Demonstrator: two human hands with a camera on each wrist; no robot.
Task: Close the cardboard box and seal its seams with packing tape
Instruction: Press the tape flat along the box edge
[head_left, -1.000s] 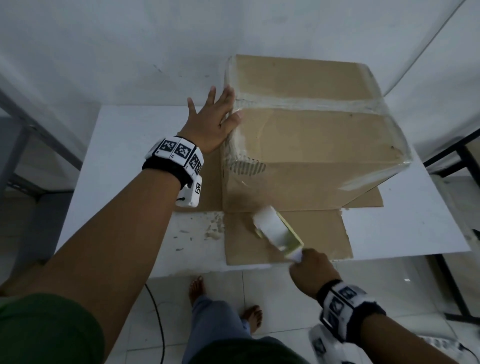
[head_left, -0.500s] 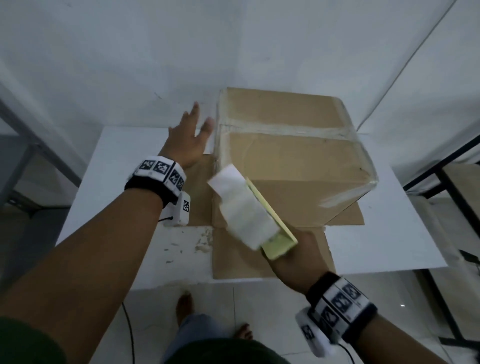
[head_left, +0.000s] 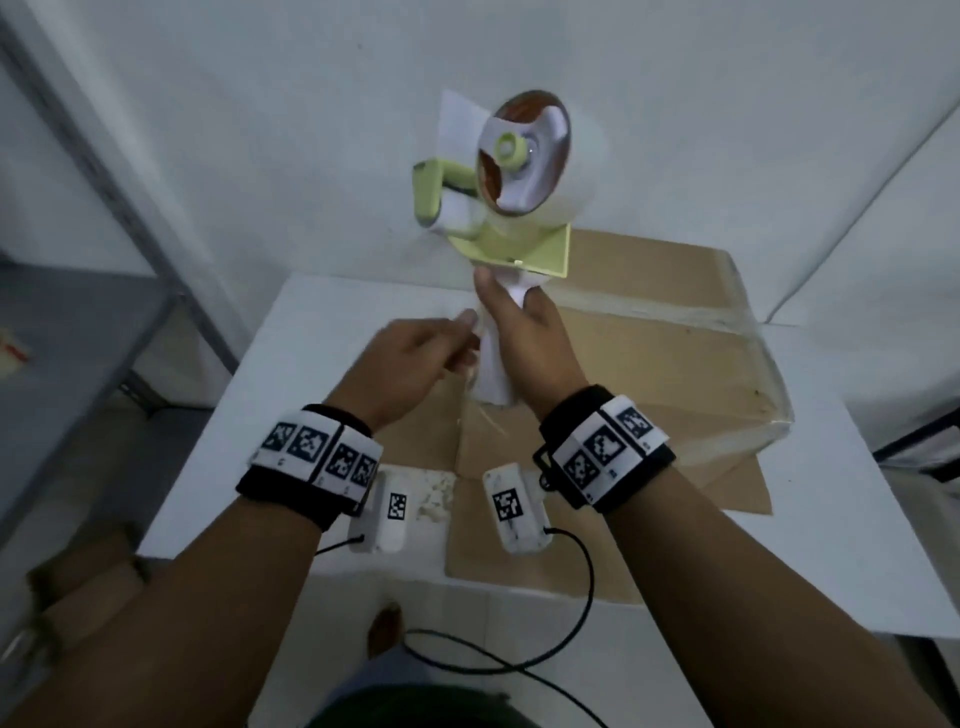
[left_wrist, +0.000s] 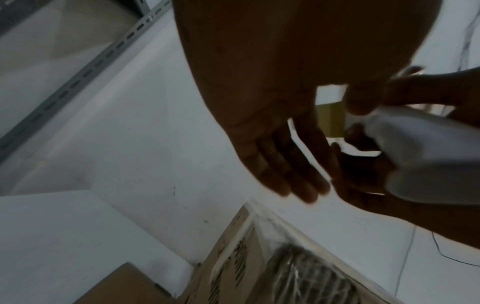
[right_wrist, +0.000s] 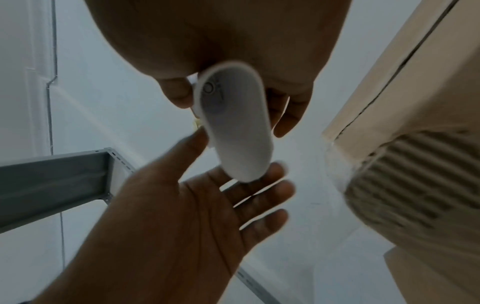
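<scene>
A right hand holds a tape dispenser upright by its white handle, fingers wrapped around it, above the closed, taped cardboard box on the tabletop. The left hand, fingers straight and apart, reaches beside the handle.

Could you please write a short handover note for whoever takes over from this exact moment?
Right hand: grips the white handle of the green-and-white tape dispenser, held upright above the table.
Left hand: open, fingers straight, beside the handle, holding nothing.
Brown cardboard box: closed, on flat cardboard sheets on the white table.
Done: clear tape already covers the top centre seam and the near right edge.
Left: check the remaining seams, hidden from here, and tape any that are bare.
</scene>
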